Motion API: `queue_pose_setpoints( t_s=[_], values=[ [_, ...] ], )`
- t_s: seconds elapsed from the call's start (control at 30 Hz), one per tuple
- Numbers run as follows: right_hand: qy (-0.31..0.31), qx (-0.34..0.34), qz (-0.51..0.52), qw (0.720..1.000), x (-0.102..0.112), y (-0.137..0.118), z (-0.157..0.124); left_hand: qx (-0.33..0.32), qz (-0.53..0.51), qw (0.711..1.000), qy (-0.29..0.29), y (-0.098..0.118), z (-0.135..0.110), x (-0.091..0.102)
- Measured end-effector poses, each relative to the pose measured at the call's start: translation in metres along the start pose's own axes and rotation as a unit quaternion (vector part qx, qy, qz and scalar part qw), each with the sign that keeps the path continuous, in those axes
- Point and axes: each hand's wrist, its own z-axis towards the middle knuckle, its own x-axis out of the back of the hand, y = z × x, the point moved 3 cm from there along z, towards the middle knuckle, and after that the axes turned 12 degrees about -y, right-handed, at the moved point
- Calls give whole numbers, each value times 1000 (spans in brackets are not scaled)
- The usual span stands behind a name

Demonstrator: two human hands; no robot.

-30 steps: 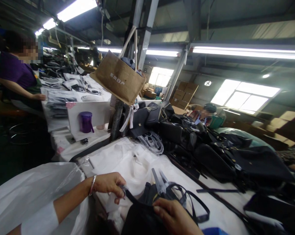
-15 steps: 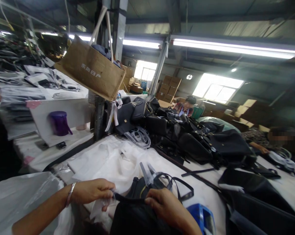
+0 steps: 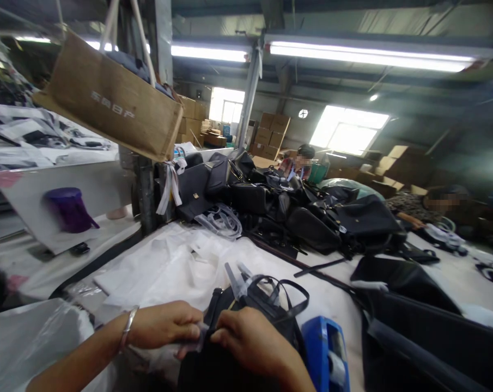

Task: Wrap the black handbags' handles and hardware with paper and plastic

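Observation:
A black bag (image 3: 213,370) lies in front of me on the white-covered table, its lower part dark and cut off by the picture's edge. My left hand (image 3: 170,325) is closed, thumb and fingers pinching a piece of clear plastic film (image 3: 204,332) by the bag's black strap. Close beside it, my right hand (image 3: 250,338) is closed on that strap, most of which its fingers hide. Beyond my hands, clear plastic strips (image 3: 237,280) stick up by the bag's looped black handle (image 3: 297,305). A blue tape dispenser (image 3: 320,348) stands to the right of my right hand.
White sheeting (image 3: 160,267) spreads over the table ahead. A heap of black bags (image 3: 311,231) fills the far side; a large black piece (image 3: 426,332) lies at right. A brown bag (image 3: 115,103) hangs from a post. Two people (image 3: 299,163) work farther back.
My hands have come closer together at the strap, the right one shifting left. The view has turned to the right and tipped downward slightly, showing more of the blue tape dispenser.

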Motion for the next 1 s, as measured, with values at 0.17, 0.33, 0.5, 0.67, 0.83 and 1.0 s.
queue_pose_setpoints(
  t_s=[0.17, 0.33, 0.5, 0.67, 0.83, 1.0],
  values=[
    [44, -22, 34, 998, -27, -11, 6, 67, 137, 988, 38, 9, 10, -4],
    [119, -36, 114, 986, -19, 11, -4, 106, 245, 957, 115, 19, 16, 4],
    [201, -232, 59, 950, -6, 72, -4, 84, 382, 902, 185, 24, 38, 24],
    [152, -221, 46, 962, -18, 98, 22, 36, 386, 906, 168, 13, 68, 34],
    [134, -148, 90, 976, -18, 92, 25, 9, 355, 911, 209, 4, 78, 39],
    [128, -31, 127, 983, -2, 75, 12, -9, 333, 904, 268, 5, 74, 34]
  ],
)
